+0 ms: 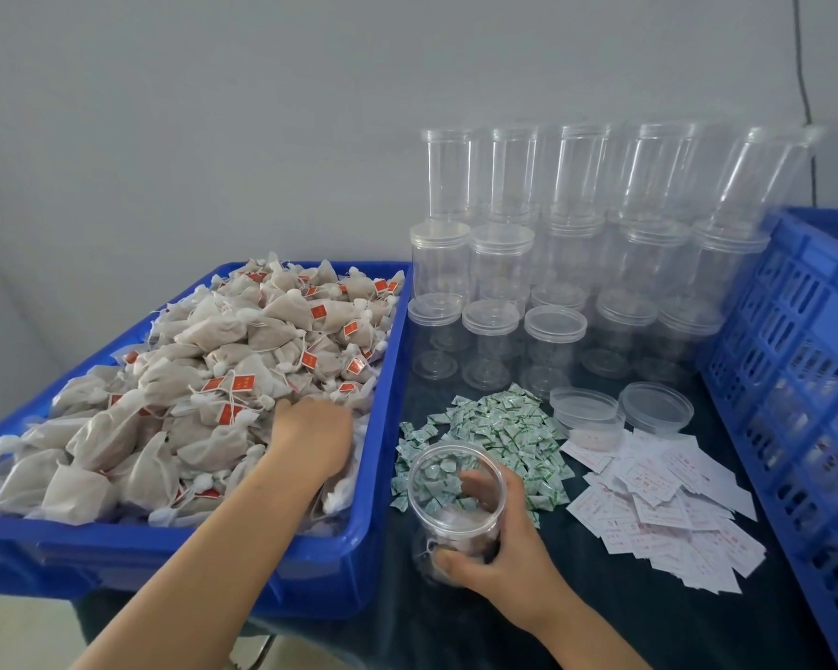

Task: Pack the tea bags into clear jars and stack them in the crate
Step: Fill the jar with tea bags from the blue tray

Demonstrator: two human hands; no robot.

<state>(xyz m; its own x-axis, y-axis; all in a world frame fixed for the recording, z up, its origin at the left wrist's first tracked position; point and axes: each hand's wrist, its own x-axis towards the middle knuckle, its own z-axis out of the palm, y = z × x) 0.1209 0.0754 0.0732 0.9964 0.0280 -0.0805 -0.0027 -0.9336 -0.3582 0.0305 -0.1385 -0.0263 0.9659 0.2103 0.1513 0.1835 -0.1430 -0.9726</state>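
Observation:
A heap of white tea bags (223, 360) with red tags fills a blue tub (339, 563) on the left. My left hand (310, 437) lies palm-down on the bags at the heap's right edge; its fingers are buried, so I cannot see whether it grips any. My right hand (494, 548) is wrapped around an open clear jar (453, 505) standing on the dark table beside the tub. The jar holds a few tea bags at its bottom. The blue slatted crate (794, 360) stands at the right.
Several empty lidded clear jars (552, 282) are stacked in two tiers at the back. A pile of small green-white sachets (499, 427), two loose lids (654, 408) and scattered white paper slips (663, 505) lie between the jar and the crate.

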